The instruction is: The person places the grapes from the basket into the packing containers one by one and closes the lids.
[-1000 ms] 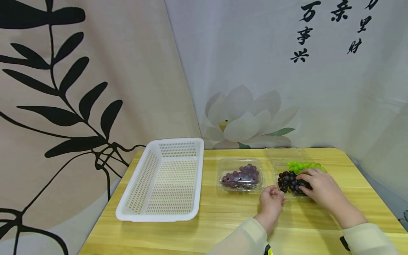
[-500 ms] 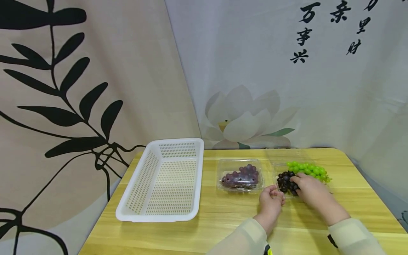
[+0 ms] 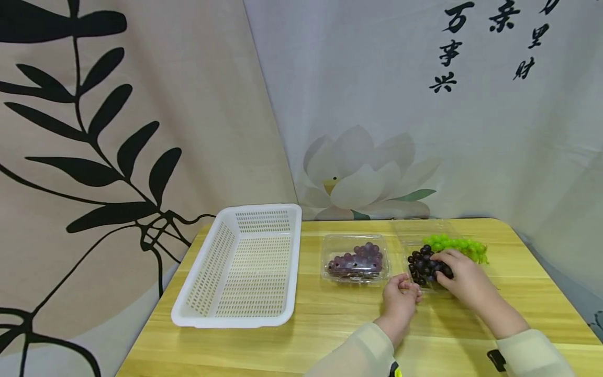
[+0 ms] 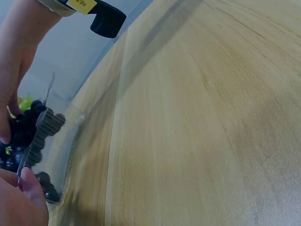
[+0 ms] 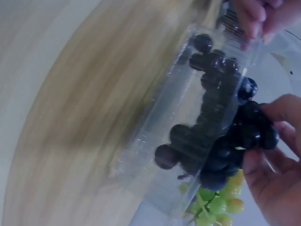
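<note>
My left hand point(image 3: 398, 303) pinches the near left edge of a clear plastic box point(image 5: 150, 127). A bunch of black grapes point(image 3: 419, 267) lies in this box, seen through its wall in the right wrist view. With curled fingers and thumb, my right hand point(image 3: 466, 280) grips the right part of the bunch at the box's rim. Behind the black grapes is a bunch of green grapes point(image 3: 440, 242), partly covered by the right hand. In the left wrist view, the left thumb point(image 4: 33, 186) presses on the box edge.
To the left stands another clear box point(image 3: 330, 243) with purple grapes point(image 3: 358, 261) inside, its lid down. Farther left is a white perforated basket point(image 3: 176, 309) on the wooden table point(image 3: 330, 324). The opened box's clear lid point(image 3: 424, 226) lies at the back. A printed curtain hangs behind.
My right hand moved left along the black grapes, then slightly back right, and the bunch shifted a little left. More of the green grapes shows at the right. My left hand stayed put.
</note>
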Tool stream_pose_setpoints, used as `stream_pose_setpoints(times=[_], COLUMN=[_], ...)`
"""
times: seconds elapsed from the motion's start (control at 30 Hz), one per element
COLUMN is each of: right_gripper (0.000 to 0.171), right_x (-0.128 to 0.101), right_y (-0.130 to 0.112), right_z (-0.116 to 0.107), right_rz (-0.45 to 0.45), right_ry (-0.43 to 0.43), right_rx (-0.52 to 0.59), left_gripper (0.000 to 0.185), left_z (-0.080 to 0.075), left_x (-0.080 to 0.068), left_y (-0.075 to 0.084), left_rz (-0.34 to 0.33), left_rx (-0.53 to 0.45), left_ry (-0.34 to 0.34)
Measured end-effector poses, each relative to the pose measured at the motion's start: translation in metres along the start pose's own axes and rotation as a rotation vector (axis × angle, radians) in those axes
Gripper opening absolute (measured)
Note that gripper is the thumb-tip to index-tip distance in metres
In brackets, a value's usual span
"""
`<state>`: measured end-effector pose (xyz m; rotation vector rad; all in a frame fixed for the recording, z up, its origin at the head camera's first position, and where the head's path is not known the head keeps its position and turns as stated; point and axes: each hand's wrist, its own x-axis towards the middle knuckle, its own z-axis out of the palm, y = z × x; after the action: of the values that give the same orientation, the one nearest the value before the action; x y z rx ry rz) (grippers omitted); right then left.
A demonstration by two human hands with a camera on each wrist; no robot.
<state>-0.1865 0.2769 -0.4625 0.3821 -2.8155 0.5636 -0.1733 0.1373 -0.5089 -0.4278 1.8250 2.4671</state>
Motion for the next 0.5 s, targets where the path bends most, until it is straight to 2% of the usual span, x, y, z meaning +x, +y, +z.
stream_pose_setpoints(times=[0.1, 0.3, 0.37, 0.5], right_gripper=[0.033, 0.037, 0.036, 0.032], right_x=[0.000, 0.002, 0.003, 0.007], right_y=[-0.002, -0.005, -0.004, 0.003], right_z=[0.000, 0.004, 0.002, -0.008], right_rz=[0.024, 0.047, 0.031, 0.053], right_ry=[0.010, -0.120, -0.089, 0.095], right_rx=[0.031, -0.039, -0.036, -0.025], left_gripper=[0.024, 0.025, 0.025, 0.026], left_z=[0.000, 0.000, 0.000, 0.000], left_x=[0.000, 0.001, 0.000, -0.001], left_y=[-0.001, -0.002, -0.002, -0.002], left_rz=[0.001, -0.004, -0.013, -0.020], left_rx=[-0.004, -0.011, -0.014, -0.020], left_ry=[-0.002, -0.006, -0.009, -0.003])
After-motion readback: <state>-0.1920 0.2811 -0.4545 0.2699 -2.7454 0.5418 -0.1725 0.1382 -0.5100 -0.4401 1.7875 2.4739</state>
